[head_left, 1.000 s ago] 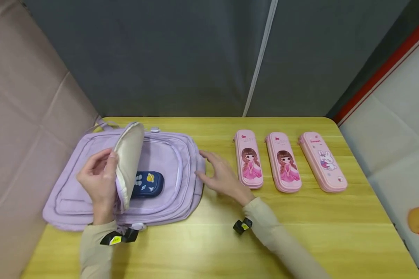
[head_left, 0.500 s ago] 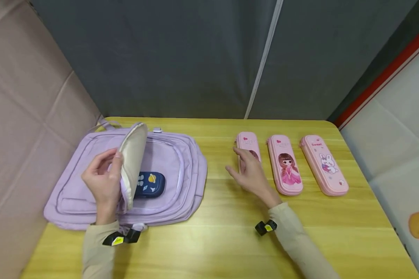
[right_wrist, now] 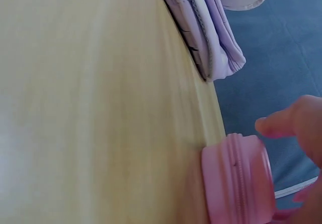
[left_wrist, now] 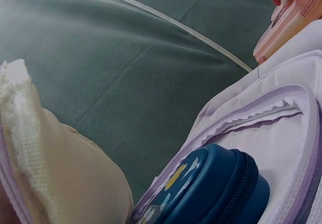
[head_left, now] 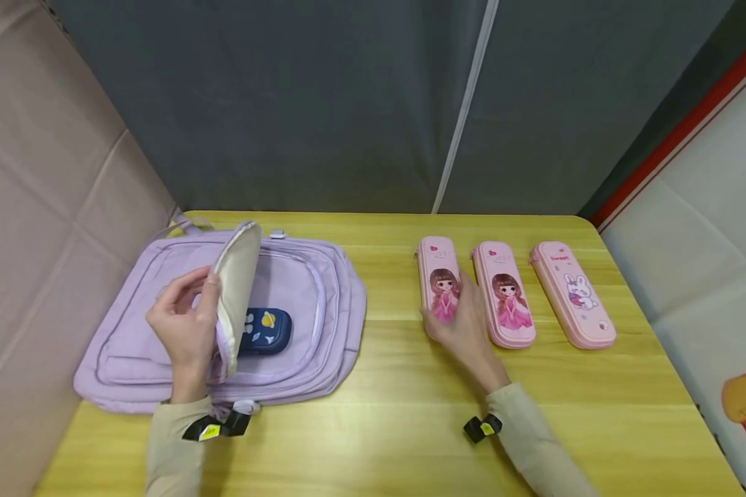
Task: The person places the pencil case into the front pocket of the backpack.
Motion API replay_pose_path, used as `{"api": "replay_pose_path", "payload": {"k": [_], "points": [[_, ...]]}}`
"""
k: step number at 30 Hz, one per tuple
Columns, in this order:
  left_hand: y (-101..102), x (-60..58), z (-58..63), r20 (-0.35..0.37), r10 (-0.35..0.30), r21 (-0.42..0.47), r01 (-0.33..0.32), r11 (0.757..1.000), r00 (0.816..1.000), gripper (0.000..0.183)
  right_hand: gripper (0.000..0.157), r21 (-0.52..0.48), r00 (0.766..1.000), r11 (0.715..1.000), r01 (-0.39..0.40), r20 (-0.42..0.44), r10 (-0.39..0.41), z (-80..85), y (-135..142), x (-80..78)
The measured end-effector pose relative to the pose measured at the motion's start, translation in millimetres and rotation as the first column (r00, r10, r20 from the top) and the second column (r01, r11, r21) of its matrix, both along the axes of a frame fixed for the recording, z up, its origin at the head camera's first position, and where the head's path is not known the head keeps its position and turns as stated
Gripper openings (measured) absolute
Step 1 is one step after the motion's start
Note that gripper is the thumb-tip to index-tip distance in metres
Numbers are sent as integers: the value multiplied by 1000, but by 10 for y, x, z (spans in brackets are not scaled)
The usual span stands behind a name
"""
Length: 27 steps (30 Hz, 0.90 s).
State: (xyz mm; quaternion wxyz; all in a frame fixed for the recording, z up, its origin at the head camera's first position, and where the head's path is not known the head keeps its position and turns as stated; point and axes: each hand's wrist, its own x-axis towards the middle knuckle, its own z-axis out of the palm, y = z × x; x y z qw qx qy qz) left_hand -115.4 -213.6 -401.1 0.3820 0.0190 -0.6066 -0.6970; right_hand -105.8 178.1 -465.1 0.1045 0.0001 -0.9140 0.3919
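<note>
A lilac backpack [head_left: 342,304] lies flat at the left with its front pocket unzipped. My left hand [head_left: 186,317] pinches the edge of the pocket flap [head_left: 239,290] and holds it up, its cream lining showing. Inside the pocket sits a navy pencil case [head_left: 266,331] with space pictures, partly hidden by the flap in the head view. My right hand [head_left: 469,331] is at the leftmost pink pencil case [head_left: 438,266], printed with a doll. Its fingers lie along the right side; in the right wrist view the thumb [right_wrist: 282,123] stands just off the case.
A second doll-printed pink pencil case [head_left: 505,297] and a pink rabbit one [head_left: 573,297] lie to the right on the wooden table [head_left: 373,428]. A dark curtain [head_left: 286,103] hangs behind; pale walls flank both sides.
My right hand has moved right from the backpack's edge to the leftmost pink pencil case, fingers now between it and the middle one. The left hand keeps holding the flap almost in place.
</note>
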Motion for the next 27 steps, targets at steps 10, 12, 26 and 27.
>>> {"api": "replay_pose_path", "payload": {"k": [10, 12, 26, 27], "points": [[-1, -3, -20, 25, 5, 3, -5, 1000, 1000, 20, 113, 97, 994, 994, 51, 89, -60, -41, -18, 79], [0, -5, -27, 24, 1, 11, -1, 1000, 1000, 19, 114, 115, 991, 992, 57, 112, -70, -33, -15, 90], [8, 12, -23, 57, 0, -6, 1, 1000, 998, 20, 107, 116, 959, 984, 133, 237, -157, -37, 49, 105], [6, 11, -23, 56, 2, -8, -2, 1000, 998, 20, 105, 117, 962, 983, 140, 217, -163, -47, 52, 109]]}}
